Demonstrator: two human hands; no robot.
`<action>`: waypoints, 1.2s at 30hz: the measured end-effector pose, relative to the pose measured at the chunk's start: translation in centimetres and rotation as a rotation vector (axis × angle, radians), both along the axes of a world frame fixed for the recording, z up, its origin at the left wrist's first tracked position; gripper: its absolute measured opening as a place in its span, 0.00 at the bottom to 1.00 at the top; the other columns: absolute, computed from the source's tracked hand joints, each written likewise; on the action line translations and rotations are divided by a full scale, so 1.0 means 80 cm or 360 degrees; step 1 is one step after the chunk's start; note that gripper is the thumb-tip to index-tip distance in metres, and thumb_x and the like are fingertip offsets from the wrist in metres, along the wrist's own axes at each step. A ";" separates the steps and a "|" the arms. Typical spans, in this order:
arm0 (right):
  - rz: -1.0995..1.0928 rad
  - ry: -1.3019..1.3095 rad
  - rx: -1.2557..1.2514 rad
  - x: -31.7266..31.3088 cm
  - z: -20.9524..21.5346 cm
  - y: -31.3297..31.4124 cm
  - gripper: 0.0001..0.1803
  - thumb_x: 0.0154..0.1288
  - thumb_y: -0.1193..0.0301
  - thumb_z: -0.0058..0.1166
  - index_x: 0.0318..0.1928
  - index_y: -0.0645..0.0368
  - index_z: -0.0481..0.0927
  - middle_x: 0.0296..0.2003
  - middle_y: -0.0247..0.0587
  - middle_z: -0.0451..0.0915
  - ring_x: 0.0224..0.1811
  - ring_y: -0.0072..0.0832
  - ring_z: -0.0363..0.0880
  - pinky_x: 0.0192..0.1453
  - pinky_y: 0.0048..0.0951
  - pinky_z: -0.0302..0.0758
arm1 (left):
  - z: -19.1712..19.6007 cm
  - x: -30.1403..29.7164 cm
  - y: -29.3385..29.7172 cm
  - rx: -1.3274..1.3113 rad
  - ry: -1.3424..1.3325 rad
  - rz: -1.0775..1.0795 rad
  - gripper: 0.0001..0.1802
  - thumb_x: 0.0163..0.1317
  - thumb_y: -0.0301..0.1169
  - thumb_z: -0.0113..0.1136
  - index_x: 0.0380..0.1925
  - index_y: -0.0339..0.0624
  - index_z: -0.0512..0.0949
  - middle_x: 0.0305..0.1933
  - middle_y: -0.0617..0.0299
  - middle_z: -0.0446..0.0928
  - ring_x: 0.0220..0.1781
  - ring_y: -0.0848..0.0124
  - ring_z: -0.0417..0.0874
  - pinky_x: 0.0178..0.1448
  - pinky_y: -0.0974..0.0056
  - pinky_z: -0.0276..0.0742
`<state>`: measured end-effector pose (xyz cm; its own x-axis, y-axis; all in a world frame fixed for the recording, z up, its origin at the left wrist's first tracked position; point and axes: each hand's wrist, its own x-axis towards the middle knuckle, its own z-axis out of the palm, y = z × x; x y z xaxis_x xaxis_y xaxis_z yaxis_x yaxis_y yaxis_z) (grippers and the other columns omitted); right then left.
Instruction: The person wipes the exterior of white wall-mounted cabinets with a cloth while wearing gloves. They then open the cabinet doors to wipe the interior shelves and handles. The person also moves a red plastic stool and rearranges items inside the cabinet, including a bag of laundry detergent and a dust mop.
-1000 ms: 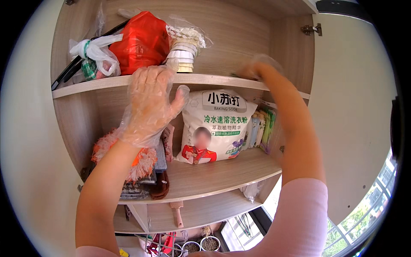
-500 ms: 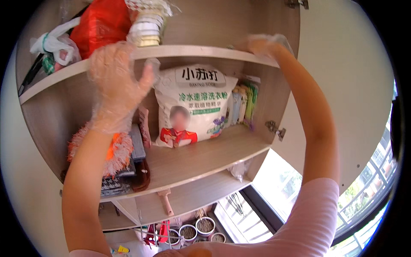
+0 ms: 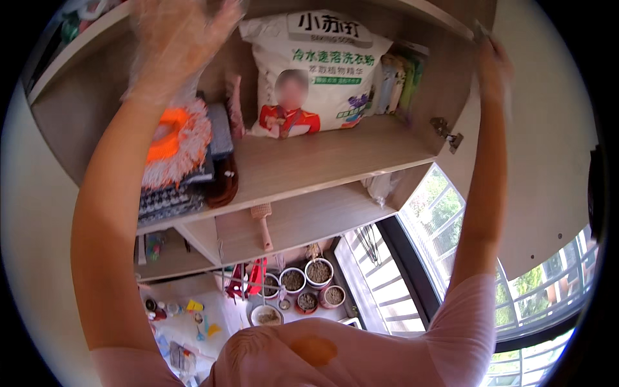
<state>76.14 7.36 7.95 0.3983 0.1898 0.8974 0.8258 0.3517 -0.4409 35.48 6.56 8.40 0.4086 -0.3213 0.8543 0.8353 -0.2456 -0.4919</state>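
Head view: compared with the earlier frames, the cupboard has slid upward in the picture, so the top shelf (image 3: 77, 45) now sits at the upper rim and the red bag is gone from sight. Left hand (image 3: 177, 35), in a thin clear glove, is raised at that shelf's front edge, fingers spread and released, blurred. Right hand (image 3: 493, 61) is against the cupboard's right side panel (image 3: 451, 84); its grip cannot be told. Large white bag (image 3: 316, 71) stands on the middle shelf (image 3: 335, 158), with bare board in front of it. Orange mop head (image 3: 174, 145) lies at the shelf's left end. Window (image 3: 445, 226) is lower right; plant pots (image 3: 309, 284) stand below.
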 end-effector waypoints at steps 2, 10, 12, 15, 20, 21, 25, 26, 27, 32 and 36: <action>-0.0064 -0.0299 0.0083 -0.025 -0.090 -0.011 0.18 0.64 0.63 0.46 0.49 0.61 0.77 0.43 0.39 0.80 0.47 0.27 0.77 0.51 0.26 0.72 | -0.005 0.007 0.006 -0.0039 -0.0005 -0.0025 0.25 0.49 0.33 0.60 0.47 0.34 0.71 0.39 0.46 0.72 0.42 0.50 0.71 0.49 0.52 0.64; 0.1393 -0.0273 -0.0611 -0.270 -0.291 0.016 0.19 0.57 0.74 0.48 0.51 0.55 0.74 0.41 0.51 0.78 0.42 0.42 0.77 0.45 0.35 0.75 | -0.003 0.002 -0.019 -0.0163 0.0091 -0.0081 0.24 0.53 0.35 0.58 0.48 0.32 0.69 0.43 0.44 0.72 0.47 0.50 0.71 0.54 0.52 0.64; 0.0956 -0.1099 -0.0788 -0.310 -0.294 0.019 0.19 0.57 0.73 0.48 0.50 0.53 0.75 0.40 0.51 0.78 0.43 0.43 0.77 0.46 0.40 0.74 | -0.004 -0.003 -0.021 -0.0211 0.0092 -0.0052 0.24 0.54 0.35 0.57 0.49 0.31 0.69 0.43 0.44 0.72 0.48 0.50 0.71 0.55 0.52 0.63; 0.0979 -0.1154 -0.1288 -0.344 -0.303 0.048 0.15 0.59 0.67 0.47 0.47 0.50 0.78 0.40 0.50 0.78 0.44 0.42 0.77 0.48 0.42 0.72 | -0.007 -0.007 -0.021 -0.0174 0.0100 -0.0017 0.24 0.55 0.35 0.56 0.49 0.31 0.68 0.45 0.44 0.71 0.49 0.50 0.70 0.56 0.53 0.63; 0.0445 -0.0945 -0.1107 -0.256 -0.327 0.100 0.12 0.58 0.63 0.49 0.38 0.51 0.81 0.35 0.48 0.80 0.39 0.44 0.78 0.46 0.42 0.73 | -0.008 -0.009 -0.018 -0.0047 0.0176 -0.0024 0.24 0.55 0.35 0.57 0.49 0.31 0.68 0.44 0.44 0.72 0.49 0.50 0.70 0.56 0.52 0.63; 0.0353 -0.0797 -0.1188 -0.247 -0.313 0.089 0.12 0.57 0.63 0.50 0.38 0.51 0.82 0.35 0.49 0.80 0.38 0.44 0.79 0.45 0.42 0.73 | -0.010 -0.012 -0.017 -0.0108 0.0150 -0.0046 0.24 0.54 0.35 0.57 0.49 0.31 0.68 0.44 0.44 0.72 0.48 0.49 0.70 0.56 0.52 0.64; 0.0482 -0.0882 -0.1190 -0.281 -0.304 0.073 0.10 0.54 0.65 0.52 0.36 0.53 0.82 0.34 0.50 0.80 0.38 0.45 0.79 0.44 0.42 0.74 | -0.009 -0.016 -0.014 -0.0164 0.0130 -0.0117 0.25 0.53 0.35 0.57 0.48 0.30 0.69 0.42 0.44 0.72 0.46 0.49 0.71 0.55 0.51 0.64; 0.0677 -0.1029 -0.1010 -0.312 -0.308 0.070 0.10 0.54 0.66 0.52 0.35 0.53 0.82 0.34 0.51 0.80 0.38 0.46 0.79 0.43 0.42 0.74 | -0.006 -0.020 -0.014 -0.0129 0.0134 -0.0108 0.25 0.53 0.34 0.57 0.48 0.30 0.69 0.42 0.44 0.72 0.46 0.49 0.71 0.54 0.51 0.64; 0.0671 -0.1016 -0.1009 -0.327 -0.326 0.094 0.10 0.54 0.67 0.51 0.35 0.53 0.81 0.35 0.51 0.80 0.39 0.46 0.79 0.44 0.42 0.74 | -0.005 -0.011 -0.013 -0.0113 0.0149 -0.0136 0.25 0.53 0.34 0.57 0.48 0.30 0.68 0.42 0.44 0.72 0.46 0.49 0.71 0.54 0.51 0.64; 0.0425 -0.0993 -0.1471 -0.386 -0.294 0.129 0.12 0.58 0.72 0.47 0.40 0.59 0.81 0.43 0.49 0.79 0.46 0.43 0.78 0.47 0.43 0.76 | -0.004 -0.008 -0.029 -0.0315 0.0155 -0.0016 0.27 0.53 0.34 0.57 0.51 0.30 0.66 0.43 0.42 0.71 0.47 0.49 0.70 0.54 0.51 0.64; 0.0330 -0.1126 -0.1369 -0.380 -0.288 0.107 0.12 0.56 0.72 0.48 0.40 0.56 0.81 0.41 0.45 0.80 0.44 0.41 0.79 0.46 0.41 0.76 | -0.007 -0.015 -0.017 -0.0160 0.0204 0.0034 0.30 0.53 0.34 0.57 0.54 0.30 0.64 0.46 0.41 0.70 0.50 0.49 0.69 0.57 0.51 0.63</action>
